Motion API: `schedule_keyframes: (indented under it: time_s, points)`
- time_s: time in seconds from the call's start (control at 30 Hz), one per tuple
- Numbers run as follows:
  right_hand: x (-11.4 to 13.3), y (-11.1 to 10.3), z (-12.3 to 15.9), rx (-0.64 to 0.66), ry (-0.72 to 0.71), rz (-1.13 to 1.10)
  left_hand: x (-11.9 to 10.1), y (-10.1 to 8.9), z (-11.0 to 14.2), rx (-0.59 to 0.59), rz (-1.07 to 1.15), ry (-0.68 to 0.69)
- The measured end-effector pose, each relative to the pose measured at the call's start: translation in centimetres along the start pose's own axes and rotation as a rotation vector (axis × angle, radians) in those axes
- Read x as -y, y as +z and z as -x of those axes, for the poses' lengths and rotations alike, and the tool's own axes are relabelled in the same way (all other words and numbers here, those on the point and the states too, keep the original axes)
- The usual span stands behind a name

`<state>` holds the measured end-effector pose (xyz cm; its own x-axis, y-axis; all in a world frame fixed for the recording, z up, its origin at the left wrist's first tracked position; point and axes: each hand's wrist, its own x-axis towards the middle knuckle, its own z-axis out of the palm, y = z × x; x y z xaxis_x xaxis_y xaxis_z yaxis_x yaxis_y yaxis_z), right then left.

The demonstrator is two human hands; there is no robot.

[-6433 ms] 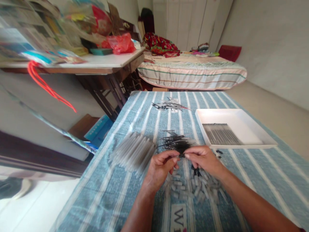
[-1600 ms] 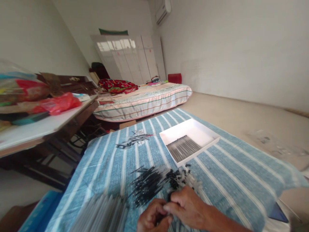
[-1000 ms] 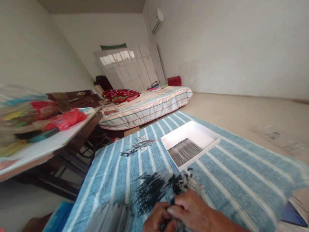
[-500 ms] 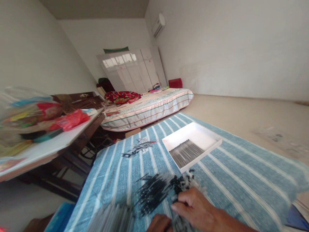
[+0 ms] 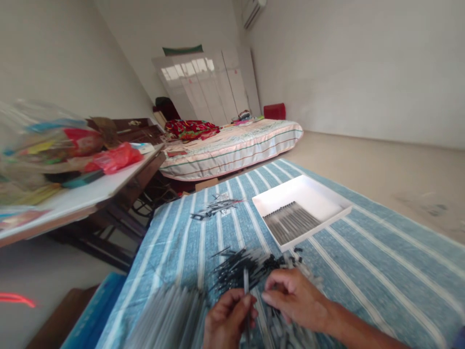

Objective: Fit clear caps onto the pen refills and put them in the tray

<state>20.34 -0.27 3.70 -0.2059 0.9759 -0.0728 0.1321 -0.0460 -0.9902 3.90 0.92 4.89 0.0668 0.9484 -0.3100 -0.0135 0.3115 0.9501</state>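
Observation:
My left hand (image 5: 230,317) is closed on a slim, translucent grey pen barrel (image 5: 246,278), which stands upright between thumb and fingers. Just right of it is my right hand (image 5: 296,295), thumb and fingers pinched together; whatever they hold, if anything, is hidden. Behind the hands lies a loose pile of thin black pen parts (image 5: 230,269). Small black pieces (image 5: 274,261) are heaped above my right hand, and clear and grey small pieces (image 5: 285,334) spread beneath it. Many grey barrels (image 5: 170,315) lie side by side at lower left.
A shallow white box (image 5: 323,194) holds a row of pens (image 5: 292,223) on the blue striped cloth (image 5: 370,271). More dark slim parts (image 5: 218,207) lie to its left. A cluttered side table (image 5: 119,179) stands at left, with a bed (image 5: 236,150) beyond.
My left hand has risen into fuller view, now showing the upright barrel. My right hand has lifted slightly off the small pieces. The camera view has tilted down.

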Motion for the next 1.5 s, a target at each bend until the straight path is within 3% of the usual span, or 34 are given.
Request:
schedule_keyframes:
  time_s: [0.13,0.3,0.57,0.73,0.83,0.93,1.0,1.17,1.23,1.33,1.5]
  points:
    - [-0.5,-0.7,-0.4,-0.067,-0.056,0.193,-0.9,0.3,-0.8,-0.028,0.221,-0.061]
    - [-1.2,-2.2,-0.4,-0.089,-0.106,0.51,-0.2,-0.4,-2.0,-0.111,0.316,-0.061]
    - [-0.8,-0.9,-1.7,0.138,-0.065,1.221,0.2,-1.1,-2.8,-0.186,0.442,-0.016]
    - [0.6,0.7,-3.7,0.347,-0.066,1.348,0.6,-1.8,-3.1,-0.175,0.483,-0.015]
    - [1.0,1.0,-4.5,0.383,-0.04,1.344,0.7,-2.3,-3.1,-0.171,0.503,-0.02]
    - [1.0,0.5,-4.7,0.22,-0.061,1.232,0.5,-2.7,-3.1,-0.182,0.544,-0.028]
    - [0.6,-0.1,-4.4,0.095,-0.099,0.997,0.4,-2.8,-3.1,-0.2,0.577,-0.037]
    - [-0.7,-0.6,-3.0,0.048,0.011,-0.05,0.2,-2.8,-3.1,-0.242,0.637,-0.05]
    - [-1.3,-0.1,-2.5,0.038,0.047,-0.336,0.3,-2.7,-3.1,-0.246,0.652,-0.048]
    - [-1.9,0.7,-2.1,0.012,0.028,-0.489,0.6,-2.5,-2.9,-0.232,0.672,-0.049]
    - [-1.8,1.2,-1.9,-0.05,-0.009,-0.506,0.8,-2.3,-2.7,-0.23,0.664,-0.036]
